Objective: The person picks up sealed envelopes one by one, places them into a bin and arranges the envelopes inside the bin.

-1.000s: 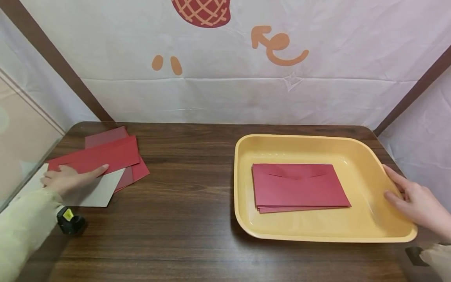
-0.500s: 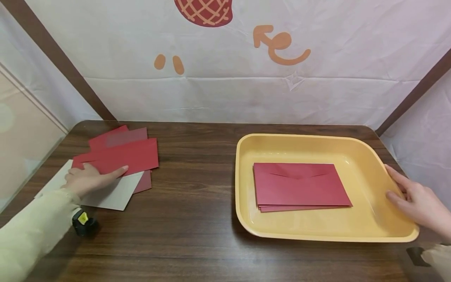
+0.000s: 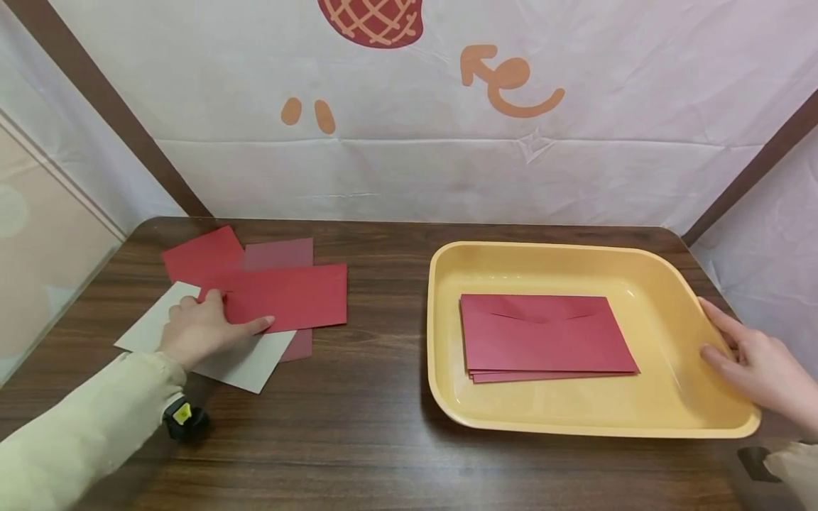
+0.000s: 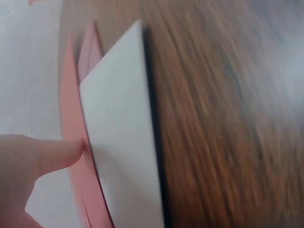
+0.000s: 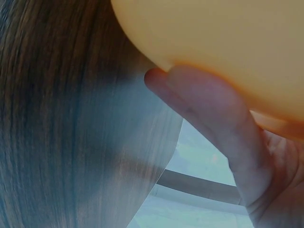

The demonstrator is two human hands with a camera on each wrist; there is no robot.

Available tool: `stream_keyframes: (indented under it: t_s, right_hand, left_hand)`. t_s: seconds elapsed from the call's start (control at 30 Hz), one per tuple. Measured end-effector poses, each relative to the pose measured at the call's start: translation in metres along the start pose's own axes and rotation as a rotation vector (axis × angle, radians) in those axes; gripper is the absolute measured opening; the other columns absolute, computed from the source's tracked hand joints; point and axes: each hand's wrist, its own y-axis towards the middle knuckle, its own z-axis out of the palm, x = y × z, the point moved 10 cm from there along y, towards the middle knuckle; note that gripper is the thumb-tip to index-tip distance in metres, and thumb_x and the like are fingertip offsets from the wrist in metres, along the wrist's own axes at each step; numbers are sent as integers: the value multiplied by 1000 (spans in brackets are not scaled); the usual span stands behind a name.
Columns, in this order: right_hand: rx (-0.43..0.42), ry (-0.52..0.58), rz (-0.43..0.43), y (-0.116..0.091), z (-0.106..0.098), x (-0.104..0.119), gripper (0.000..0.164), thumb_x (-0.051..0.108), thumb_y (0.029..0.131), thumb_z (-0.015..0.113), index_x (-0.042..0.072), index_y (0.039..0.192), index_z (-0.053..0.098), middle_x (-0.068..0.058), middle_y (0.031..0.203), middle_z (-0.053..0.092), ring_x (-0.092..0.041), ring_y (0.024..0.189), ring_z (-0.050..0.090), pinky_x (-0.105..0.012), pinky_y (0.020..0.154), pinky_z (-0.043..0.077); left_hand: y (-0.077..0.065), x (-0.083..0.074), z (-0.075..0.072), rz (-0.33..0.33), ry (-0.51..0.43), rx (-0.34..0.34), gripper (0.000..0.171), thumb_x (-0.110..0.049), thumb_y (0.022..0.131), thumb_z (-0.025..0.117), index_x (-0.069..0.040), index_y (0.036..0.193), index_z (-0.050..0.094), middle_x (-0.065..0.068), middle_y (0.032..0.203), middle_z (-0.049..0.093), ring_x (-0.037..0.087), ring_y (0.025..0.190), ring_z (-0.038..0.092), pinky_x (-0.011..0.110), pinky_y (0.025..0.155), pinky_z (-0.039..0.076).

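Observation:
My left hand [image 3: 198, 330] lies on a loose pile of paper envelopes at the left, fingertips pressing from above. Its thumb touches a bright red envelope [image 3: 300, 298], which overlaps a pale grey-white envelope [image 3: 249, 362]. The left wrist view shows the thumb on the red envelope [image 4: 71, 114] beside the white one [image 4: 123, 123]. Behind and under them are a dull red envelope [image 3: 281, 253] and another bright red one [image 3: 201, 255]. My right hand [image 3: 760, 365] grips the right wall of a yellow tray [image 3: 543, 419], thumb inside, the other fingers partly hidden outside.
Inside the tray lies a stack of dark red envelopes [image 3: 543, 333], slightly fanned at the near edge. Bare brown wood of the table [image 3: 377, 341] shows between pile and tray. A white printed cloth [image 3: 409, 170] hangs behind the table.
My left hand has moved right, sliding the red, white and dull red envelopes along with it; one bright red envelope at the back is now uncovered. Right hand and tray stay put.

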Motion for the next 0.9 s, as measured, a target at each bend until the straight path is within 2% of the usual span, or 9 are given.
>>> stream_keyframes:
  t_s: [0.2,0.4,0.57,0.73,0.9]
  right_hand:
    - [0,-2,0,1,-1,-1,67,4,89,59,-7,146,25,-21,75,63,2,48,37,-23,46,34]
    - [-8,-7,-2,1,-3,0,67,4,89,58,-6,147,25,-15,71,62,2,47,37,-23,46,33]
    - [-3,-12,8,0,-4,0,66,4,90,57,-6,147,25,-11,69,60,2,47,37,-23,46,33]
    - [-4,-12,6,-1,-2,0,66,4,90,58,-6,147,25,-7,66,57,1,47,35,-23,46,32]
    - [10,-2,0,0,-1,0,67,4,90,58,-7,146,24,-20,74,63,1,47,38,-23,46,34]
  left_hand:
    - [-9,-19,-1,53,1,-75,97,-64,78,63,16,127,37,39,103,42,53,95,41,52,66,40]
    - [-15,-35,-1,105,4,-95,88,-58,78,67,14,122,42,37,98,46,52,91,45,47,63,40]
    - [-17,-42,0,116,-49,-69,89,-54,74,72,11,127,42,36,104,46,50,98,42,46,66,40]
    - [-15,-38,5,87,-119,-17,96,-50,71,77,14,130,37,39,114,42,52,107,35,50,75,42]
    - [-8,-28,4,24,-106,32,103,-58,73,72,22,121,29,41,109,37,54,103,35,54,77,40]
